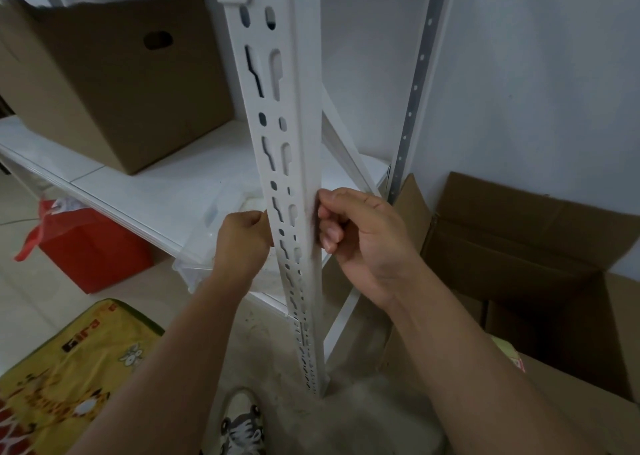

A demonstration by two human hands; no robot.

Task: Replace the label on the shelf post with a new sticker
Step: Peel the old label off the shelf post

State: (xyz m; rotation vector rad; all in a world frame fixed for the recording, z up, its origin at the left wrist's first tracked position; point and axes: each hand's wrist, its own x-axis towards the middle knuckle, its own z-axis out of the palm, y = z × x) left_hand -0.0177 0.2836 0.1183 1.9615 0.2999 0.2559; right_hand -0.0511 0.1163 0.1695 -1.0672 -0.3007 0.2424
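In the head view, a white slotted shelf post [277, 136] is seen running from the top of the frame down to the grey floor [349, 416], and both bare hands are placed on it at about mid-height. The left hand [242, 243] is set against the post's left edge with its fingers curled; the fingertips are hidden, so whether the grip closes on the edge or merely presses beside it cannot be told. The right hand [360, 240] is held at the post's right face, its fingers bent inward and its thumb and forefinger brought together against a dark smudged strip [314, 219] on the metal; whether a label or sticker is pinched there cannot be made out, and no sticker is clearly seen on the post. A white shelf board [166, 191] is seen behind the post, and a brown cardboard box [114, 87] with a handle hole is carried on it. A clear plastic container [204, 233] is visible just under that shelf, behind the left hand. A red bag [93, 250] is stood on the tiled floor to the left, and a yellow printed mat [62, 368] is laid near it. An open cardboard carton [540, 247] is set against the wall on the right. A sneaker [242, 427] is seen at the bottom edge.
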